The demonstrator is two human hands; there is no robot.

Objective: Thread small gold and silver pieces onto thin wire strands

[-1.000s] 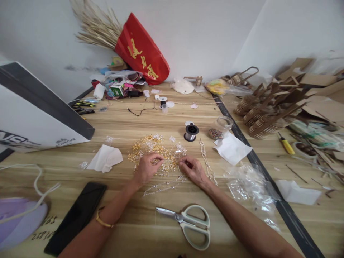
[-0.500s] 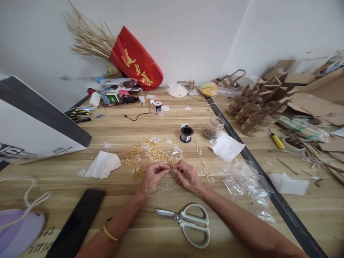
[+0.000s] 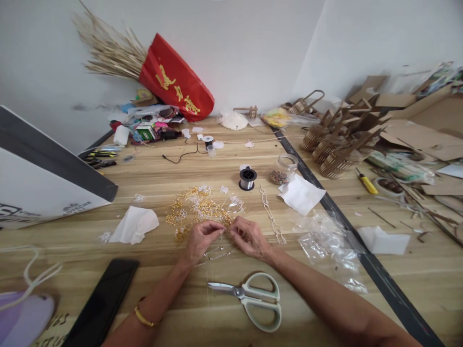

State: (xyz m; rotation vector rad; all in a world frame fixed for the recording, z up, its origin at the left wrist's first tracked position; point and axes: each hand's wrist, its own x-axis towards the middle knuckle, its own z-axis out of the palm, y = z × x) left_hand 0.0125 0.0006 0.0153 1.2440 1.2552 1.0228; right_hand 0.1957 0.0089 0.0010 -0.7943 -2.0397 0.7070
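My left hand [image 3: 205, 238] and my right hand [image 3: 249, 237] meet fingertip to fingertip, a small gap between them. Thumb and forefinger are pinched on each; what they hold is too small to make out. A thin beaded strand [image 3: 219, 257] lies on the table beneath them, partly hidden by the right hand. Just beyond the fingers spreads a heap of gold and clear beads [image 3: 202, 205]. Closer to me, pale-handled scissors [image 3: 249, 296] lie slightly open. Another beaded strand [image 3: 269, 212] is stretched out right of the heap.
A wire spool [image 3: 248, 179] and a glass jar of beads [image 3: 284, 169] stand beyond the hands. White paper [image 3: 302, 193] and clear plastic bags [image 3: 325, 238] lie to the right. At left are a phone [image 3: 103, 299], a tissue [image 3: 135, 224] and a large box [image 3: 47, 178].
The whole view has shifted a little, so the table's things appear further left. My hands keep their pinch over the same spot, with the fingertips slightly further apart.
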